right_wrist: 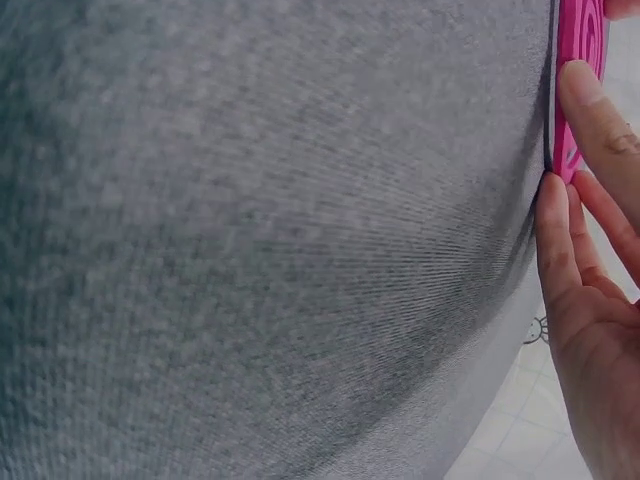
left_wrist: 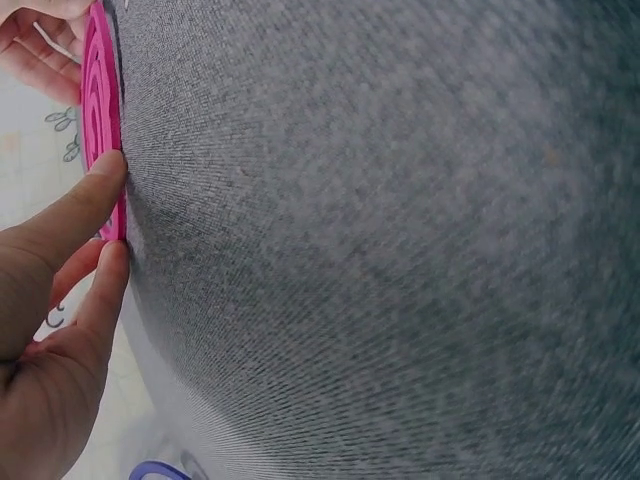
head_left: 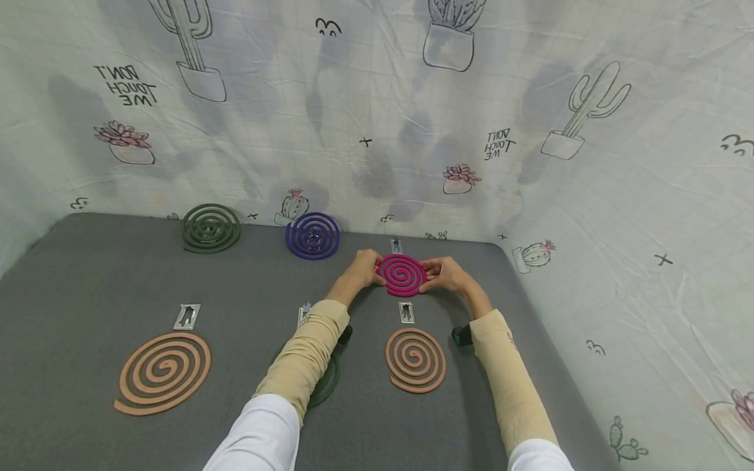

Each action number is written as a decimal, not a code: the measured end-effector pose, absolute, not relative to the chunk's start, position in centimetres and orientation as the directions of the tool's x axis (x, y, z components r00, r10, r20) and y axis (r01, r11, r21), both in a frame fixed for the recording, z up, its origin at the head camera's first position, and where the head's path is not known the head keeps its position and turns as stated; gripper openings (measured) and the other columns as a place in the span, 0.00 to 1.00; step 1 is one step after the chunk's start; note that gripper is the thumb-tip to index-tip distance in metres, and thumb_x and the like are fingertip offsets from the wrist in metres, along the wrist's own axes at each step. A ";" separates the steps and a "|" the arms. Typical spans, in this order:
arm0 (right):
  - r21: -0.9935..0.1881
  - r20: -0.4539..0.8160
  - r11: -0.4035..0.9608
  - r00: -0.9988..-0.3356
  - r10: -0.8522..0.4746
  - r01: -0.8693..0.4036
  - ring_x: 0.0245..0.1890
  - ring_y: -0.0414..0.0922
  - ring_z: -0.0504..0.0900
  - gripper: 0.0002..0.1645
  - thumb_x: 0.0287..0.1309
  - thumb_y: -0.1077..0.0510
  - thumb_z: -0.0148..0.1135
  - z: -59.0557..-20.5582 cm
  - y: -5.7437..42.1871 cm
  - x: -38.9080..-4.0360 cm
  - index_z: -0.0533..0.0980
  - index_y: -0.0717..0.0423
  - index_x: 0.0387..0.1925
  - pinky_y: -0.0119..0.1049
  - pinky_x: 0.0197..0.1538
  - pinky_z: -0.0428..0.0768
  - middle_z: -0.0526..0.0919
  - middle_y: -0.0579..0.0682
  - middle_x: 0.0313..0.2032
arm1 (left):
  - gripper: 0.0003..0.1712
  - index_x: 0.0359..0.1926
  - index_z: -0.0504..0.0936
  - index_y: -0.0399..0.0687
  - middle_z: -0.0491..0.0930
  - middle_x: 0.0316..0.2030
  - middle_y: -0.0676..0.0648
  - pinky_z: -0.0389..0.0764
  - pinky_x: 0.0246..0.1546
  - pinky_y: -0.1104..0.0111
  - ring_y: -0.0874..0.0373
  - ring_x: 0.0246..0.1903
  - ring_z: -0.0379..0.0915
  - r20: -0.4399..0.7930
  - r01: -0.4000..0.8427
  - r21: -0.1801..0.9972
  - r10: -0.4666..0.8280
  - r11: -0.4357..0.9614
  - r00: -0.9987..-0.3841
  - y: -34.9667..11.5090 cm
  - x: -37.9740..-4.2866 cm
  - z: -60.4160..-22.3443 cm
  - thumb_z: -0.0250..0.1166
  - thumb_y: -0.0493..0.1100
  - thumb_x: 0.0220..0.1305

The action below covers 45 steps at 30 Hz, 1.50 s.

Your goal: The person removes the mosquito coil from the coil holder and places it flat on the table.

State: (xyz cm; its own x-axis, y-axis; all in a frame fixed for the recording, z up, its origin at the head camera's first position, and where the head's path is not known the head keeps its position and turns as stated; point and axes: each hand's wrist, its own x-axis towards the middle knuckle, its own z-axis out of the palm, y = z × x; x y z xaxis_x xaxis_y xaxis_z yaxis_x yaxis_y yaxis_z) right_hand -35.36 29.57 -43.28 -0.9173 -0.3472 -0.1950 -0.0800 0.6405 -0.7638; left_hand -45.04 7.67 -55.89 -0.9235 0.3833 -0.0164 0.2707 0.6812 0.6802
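A pink mosquito coil lies flat at or just above the grey tabletop, between my two hands. My left hand pinches its left edge, thumb on the upper face and fingers at the rim. On the opposite edge, my right hand grips it the same way. Both wrist views show the coil edge-on, very near the grey cloth. One small metal coil stand lies just behind the pink coil, another stand just in front.
Towards the back left are a dark green coil and a purple coil. Orange coils lie at front left and front centre. My left forearm partly hides another green coil. A patterned cloth hangs behind the table.
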 end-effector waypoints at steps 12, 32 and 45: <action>-0.805 -0.167 0.586 -0.914 -0.369 -0.089 0.49 0.58 0.78 0.39 0.44 0.72 0.73 -43.6 30.4 -35.2 0.68 0.75 0.60 0.28 0.46 0.80 0.77 0.70 0.51 | 0.35 0.54 0.80 0.34 0.83 0.42 0.43 0.79 0.46 0.68 0.57 0.41 0.78 -0.049 0.216 0.727 0.363 0.652 -0.930 6.7 -39.0 -47.6 0.80 0.36 0.41; -0.833 -0.138 0.546 -0.922 -0.361 -0.089 0.48 0.61 0.78 0.35 0.45 0.72 0.72 -43.9 31.0 -35.2 0.71 0.75 0.57 0.30 0.48 0.81 0.79 0.70 0.47 | 0.29 0.54 0.78 0.31 0.82 0.45 0.40 0.78 0.49 0.68 0.52 0.46 0.79 -0.029 0.213 0.739 0.346 0.639 -0.938 5.8 -36.2 -45.2 0.75 0.34 0.50; -0.788 -0.166 0.612 -0.930 -0.327 -0.074 0.43 0.52 0.80 0.34 0.45 0.69 0.74 -43.6 30.6 -35.1 0.73 0.71 0.57 0.31 0.45 0.80 0.82 0.65 0.43 | 0.29 0.53 0.79 0.31 0.83 0.43 0.40 0.77 0.52 0.65 0.51 0.45 0.78 -0.028 0.208 0.745 0.341 0.634 -0.940 5.7 -36.1 -45.3 0.76 0.33 0.48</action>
